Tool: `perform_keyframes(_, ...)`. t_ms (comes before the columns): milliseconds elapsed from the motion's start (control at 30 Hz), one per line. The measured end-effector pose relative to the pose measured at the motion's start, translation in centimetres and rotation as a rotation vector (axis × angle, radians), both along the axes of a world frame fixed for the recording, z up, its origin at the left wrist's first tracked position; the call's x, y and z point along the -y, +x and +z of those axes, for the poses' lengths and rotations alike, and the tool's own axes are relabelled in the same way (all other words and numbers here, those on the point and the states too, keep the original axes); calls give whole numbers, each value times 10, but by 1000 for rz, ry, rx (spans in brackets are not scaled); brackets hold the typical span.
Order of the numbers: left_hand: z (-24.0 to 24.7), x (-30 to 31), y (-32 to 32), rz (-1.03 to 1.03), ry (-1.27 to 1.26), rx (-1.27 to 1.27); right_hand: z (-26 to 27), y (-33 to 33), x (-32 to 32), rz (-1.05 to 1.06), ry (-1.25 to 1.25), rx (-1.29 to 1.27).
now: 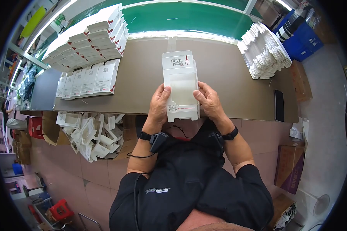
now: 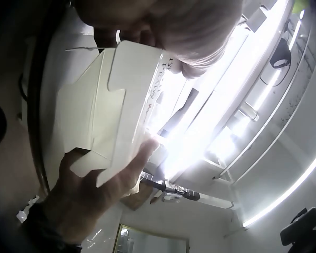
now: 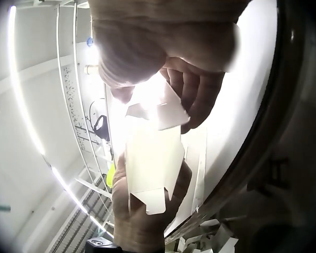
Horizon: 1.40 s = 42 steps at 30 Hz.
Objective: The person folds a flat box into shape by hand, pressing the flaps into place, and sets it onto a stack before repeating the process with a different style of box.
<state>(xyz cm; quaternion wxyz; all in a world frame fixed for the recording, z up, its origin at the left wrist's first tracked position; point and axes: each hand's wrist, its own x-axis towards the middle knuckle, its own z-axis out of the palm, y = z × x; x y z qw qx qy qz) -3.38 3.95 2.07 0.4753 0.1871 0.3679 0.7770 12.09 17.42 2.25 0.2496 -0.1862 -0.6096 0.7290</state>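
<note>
A white printed carton point(image 1: 181, 79) with a large window panel is held upright between both hands, over the front edge of the table. My left hand point(image 1: 158, 103) grips its left side, thumb on the front face. On the opposite side my right hand point(image 1: 211, 101) holds it the same way, fingers behind. Red and dark lettering shows on the top flap and near the bottom. In the left wrist view the carton point(image 2: 134, 89) has its lower end open, with flaps sticking out. The right wrist view also shows the carton point(image 3: 155, 158) with loose flaps at that end.
Stacked finished cartons point(image 1: 92, 38) stand at the back left of the brown table point(image 1: 142, 69). A pile of flat cartons point(image 1: 264, 52) lies at the right. A black phone point(image 1: 278, 105) lies near the right edge. Below at left, a large box holds loose white cartons point(image 1: 92, 134).
</note>
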Motion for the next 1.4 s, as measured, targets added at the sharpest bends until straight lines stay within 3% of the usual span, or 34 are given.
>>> perform_keyframes(133, -5, 0, -5, 18, -7, 23, 3, 6, -5, -26, -47, 87)
perform_keyframes(267, -7, -1, -11, 11, -1, 86, 5, 7, -7, -88, 250, 64)
perform_keyframes(367, -8, -1, -12, -14, -3, 104, 16, 8, -10, -137, 1043, -2)
perform_keyframes(500, -6, -1, -8, -8, -60, 53, 28, 6, -9, -159, 1318, -44)
perform_keyframes(667, 5, 3, -6, -42, -19, -15, 30, 4, -14, -186, 1337, -66)
perform_keyframes(767, 14, 6, -7, 45, -25, -130, 31, 6, -21, -265, 1101, -95)
perform_keyframes(800, 14, 8, -8, 87, -30, -282, 33, 8, -21, -271, 1102, -92)
perform_keyframes(867, 15, 9, -11, 171, -37, -586, 37, 14, -19, -238, 814, -38)
perform_keyframes(900, 17, 10, -11, 166, -34, -588, 39, 16, -18, -220, 671, -15)
perform_keyframes(1000, 36, 13, -11, 315, -19, -1076, 45, 17, -15, -165, 608, -47)
perform_keyframes(1167, 46, 12, -12, 289, 86, -1113, 59, 16, -5, -52, 542, -23)
perform_keyframes(1267, 47, 15, -6, 145, 127, -791, 52, 15, -7, -35, 593, -35)
perform_keyframes(1400, 48, 18, -2, 149, 89, -699, 54, 18, -10, -34, 559, -10)
